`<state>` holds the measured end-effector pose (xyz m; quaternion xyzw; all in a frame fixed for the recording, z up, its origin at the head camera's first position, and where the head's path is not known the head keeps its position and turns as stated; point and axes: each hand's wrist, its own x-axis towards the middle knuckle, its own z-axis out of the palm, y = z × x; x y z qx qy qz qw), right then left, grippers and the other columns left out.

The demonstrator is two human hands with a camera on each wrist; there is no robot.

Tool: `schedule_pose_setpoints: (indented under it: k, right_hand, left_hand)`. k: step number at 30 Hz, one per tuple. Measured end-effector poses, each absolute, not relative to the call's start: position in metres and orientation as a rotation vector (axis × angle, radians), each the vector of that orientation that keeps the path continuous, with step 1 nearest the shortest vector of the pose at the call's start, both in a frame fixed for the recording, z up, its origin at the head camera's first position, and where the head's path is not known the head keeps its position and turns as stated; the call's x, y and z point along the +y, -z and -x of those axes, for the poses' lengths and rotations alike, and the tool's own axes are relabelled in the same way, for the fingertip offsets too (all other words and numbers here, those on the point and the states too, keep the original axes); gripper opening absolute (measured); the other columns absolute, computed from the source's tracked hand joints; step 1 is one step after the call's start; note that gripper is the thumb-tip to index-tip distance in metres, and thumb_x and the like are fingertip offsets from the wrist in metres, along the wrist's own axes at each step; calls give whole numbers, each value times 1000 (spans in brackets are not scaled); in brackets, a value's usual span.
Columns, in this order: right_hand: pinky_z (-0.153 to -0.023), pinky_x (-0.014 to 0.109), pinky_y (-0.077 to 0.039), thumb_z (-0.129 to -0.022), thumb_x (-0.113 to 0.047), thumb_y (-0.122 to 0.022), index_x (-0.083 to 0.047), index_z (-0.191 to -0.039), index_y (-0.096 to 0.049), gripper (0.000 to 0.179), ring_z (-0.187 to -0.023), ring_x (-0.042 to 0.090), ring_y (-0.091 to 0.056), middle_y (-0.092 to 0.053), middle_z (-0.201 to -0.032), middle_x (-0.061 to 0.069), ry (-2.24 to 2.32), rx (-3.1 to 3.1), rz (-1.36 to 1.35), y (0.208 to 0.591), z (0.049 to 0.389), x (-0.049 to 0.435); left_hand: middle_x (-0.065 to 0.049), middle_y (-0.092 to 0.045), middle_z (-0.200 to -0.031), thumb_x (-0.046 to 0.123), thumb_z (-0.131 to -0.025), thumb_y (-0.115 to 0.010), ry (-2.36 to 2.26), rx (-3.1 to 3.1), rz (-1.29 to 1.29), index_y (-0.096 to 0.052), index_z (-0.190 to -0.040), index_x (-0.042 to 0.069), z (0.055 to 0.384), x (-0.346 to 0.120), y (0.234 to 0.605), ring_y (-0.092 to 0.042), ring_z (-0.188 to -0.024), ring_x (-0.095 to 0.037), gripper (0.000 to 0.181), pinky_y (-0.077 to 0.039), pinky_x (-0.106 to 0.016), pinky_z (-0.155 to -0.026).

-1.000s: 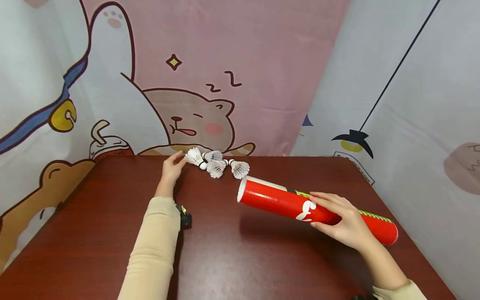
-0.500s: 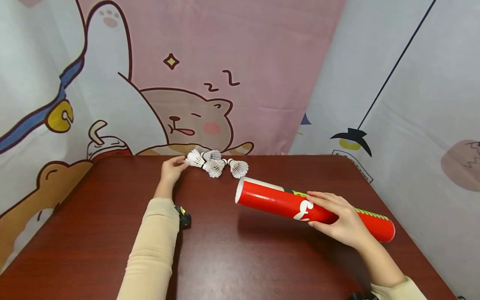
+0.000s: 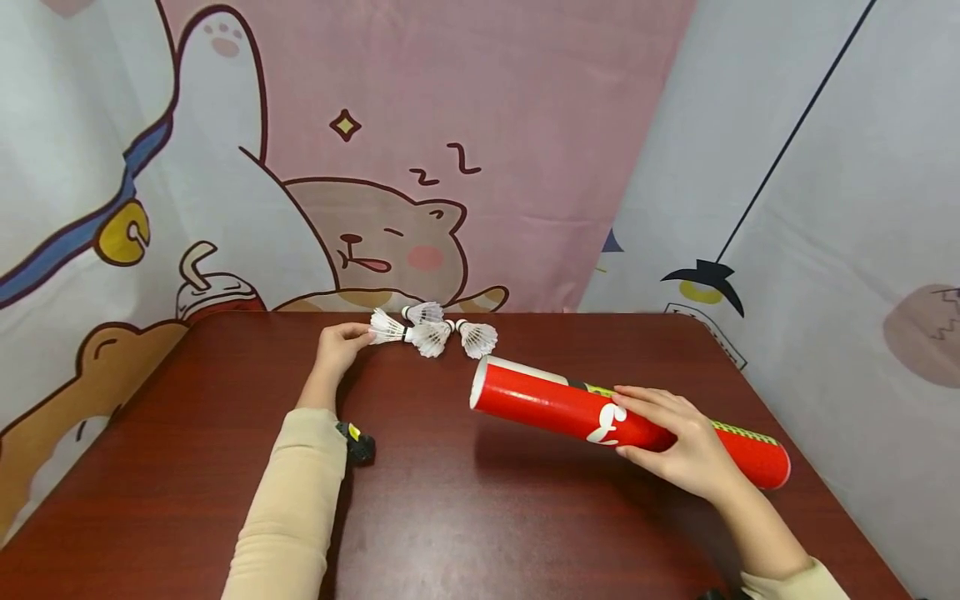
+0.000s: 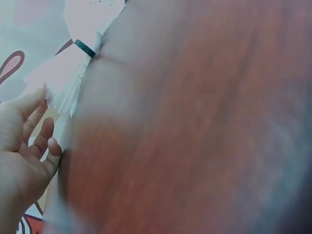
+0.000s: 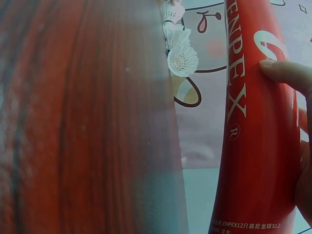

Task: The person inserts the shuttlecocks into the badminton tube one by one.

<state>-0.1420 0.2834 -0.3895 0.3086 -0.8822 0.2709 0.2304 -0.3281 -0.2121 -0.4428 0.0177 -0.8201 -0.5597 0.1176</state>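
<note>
At the far left of the table, my left hand (image 3: 339, 348) pinches the feathered skirt of a white shuttlecock (image 3: 386, 327) between thumb and index finger. The left wrist view shows the same shuttlecock (image 4: 58, 80) close up, its dark band pointing away from the fingers. My right hand (image 3: 686, 442) grips a long red shuttlecock tube (image 3: 551, 406) from above, thumb on the near side. The tube is tilted, its pale-rimmed end toward the shuttlecocks. White lettering shows along the red tube (image 5: 261, 151) in the right wrist view.
More white shuttlecocks lie bunched near the back edge, including one at the right (image 3: 477, 339) and one behind (image 3: 425, 312). The dark red-brown wooden table (image 3: 435, 500) meets a cartoon-printed curtain (image 3: 540, 167) at the back and sides.
My left fingers have closed on the leftmost shuttlecock's skirt and moved slightly toward me. That shuttlecock has swung down to lie more level. The right hand and tube are almost still.
</note>
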Motion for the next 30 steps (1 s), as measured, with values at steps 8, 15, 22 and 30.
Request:
schedule_pose_setpoints:
  k: [8,15,22,30]
  right_hand:
    - [-90,22,-33,-60,-11,-90,-19,-128,-63,74,-114,14,-49,-58,-129,1,-753,-2429,-853,388,142,283]
    - [-90,23,-33,-59,-9,-90,-19,-129,-63,75,-114,13,-49,-58,-129,-1,-750,-2416,-860,389,141,282]
    - [-90,21,-34,-59,-8,-90,-18,-128,-63,74,-113,13,-48,-58,-129,0,-752,-2411,-859,389,142,283]
    - [-88,24,-37,-60,-10,-90,-20,-130,-62,75,-114,13,-48,-57,-130,-2,-740,-2451,-816,389,140,282]
  left_hand:
    - [-16,-69,-100,10,-87,-71,1702,-2329,-48,-69,-105,-8,315,-219,442,-55,-87,-12,26,-42,-21,-73]
    - [-2,-69,-89,11,-87,-72,1757,-2247,-56,-68,-106,-9,304,-225,431,-55,-83,-7,28,-43,-19,-71]
    - [4,-67,-84,11,-85,-74,1752,-2183,26,-68,-105,-9,290,-220,413,-55,-83,-7,29,-43,-19,-71]
    - [-3,-67,-81,-2,-85,-70,1762,-2131,188,-66,-98,-15,248,-198,377,-55,-76,-6,19,-44,-19,-67]
